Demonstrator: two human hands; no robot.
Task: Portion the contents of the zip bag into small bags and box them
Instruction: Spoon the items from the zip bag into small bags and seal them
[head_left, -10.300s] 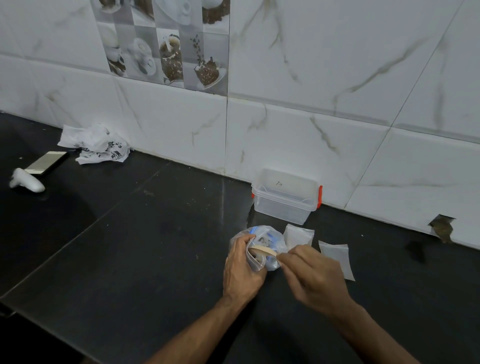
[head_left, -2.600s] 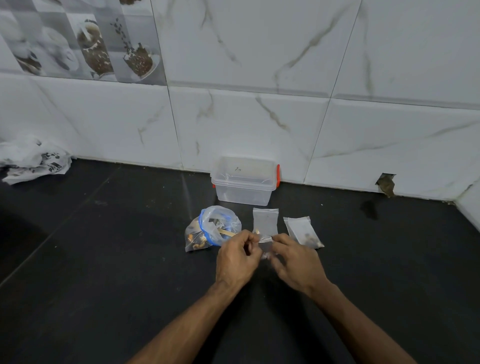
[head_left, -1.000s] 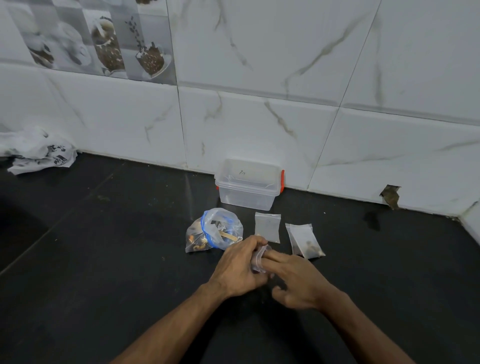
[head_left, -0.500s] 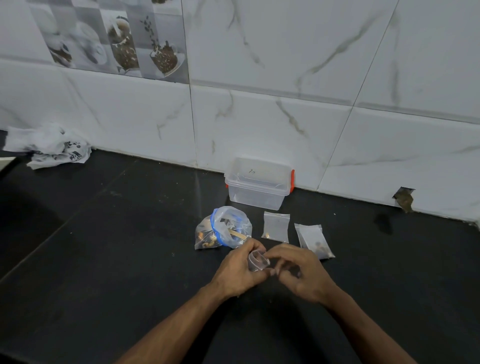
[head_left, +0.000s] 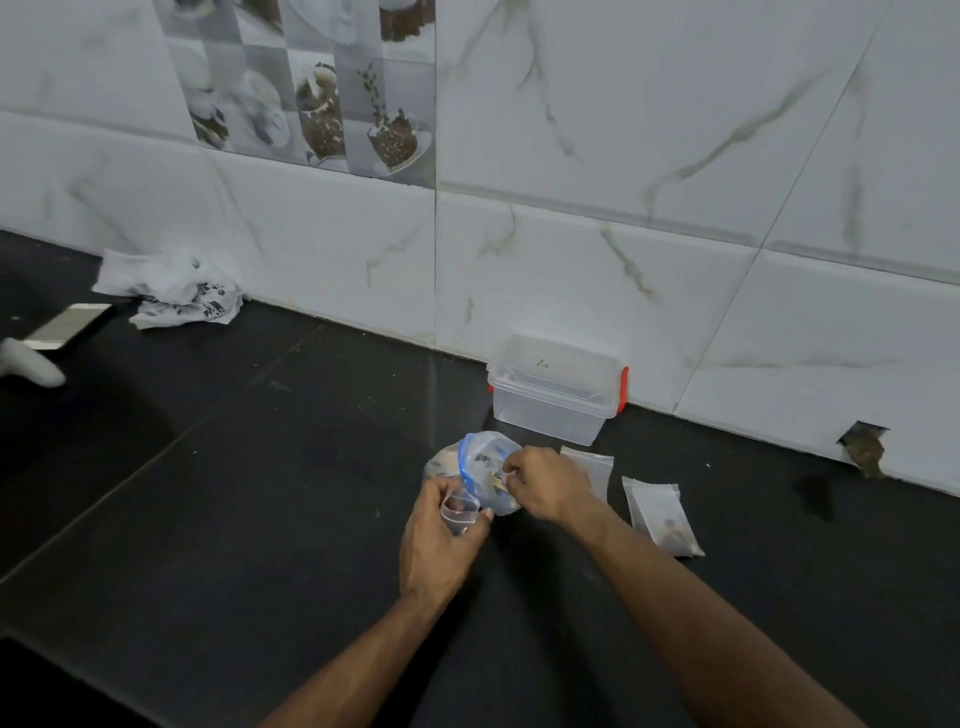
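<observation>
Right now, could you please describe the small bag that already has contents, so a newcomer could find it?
Start at the clear box with red latches against the tiled wall. On the black counter nearer and rightward lie two small bags. The filled small bag is the rightmost, with brown bits at its near end.

The box (head_left: 556, 395) stands on the counter (head_left: 234, 519) at its far edge, against the wall (head_left: 623, 156). Near of it lies the zip bag (head_left: 480, 467). The left hand (head_left: 439, 540) holds a small bag (head_left: 460, 512) just near of the zip bag; the right hand (head_left: 550, 486) is at the zip bag's right side. A second small bag (head_left: 595, 467) lies behind the right hand, a third (head_left: 660, 514) further right. Far left lie a crumpled paper (head_left: 171, 288) and a phone (head_left: 67, 325).
</observation>
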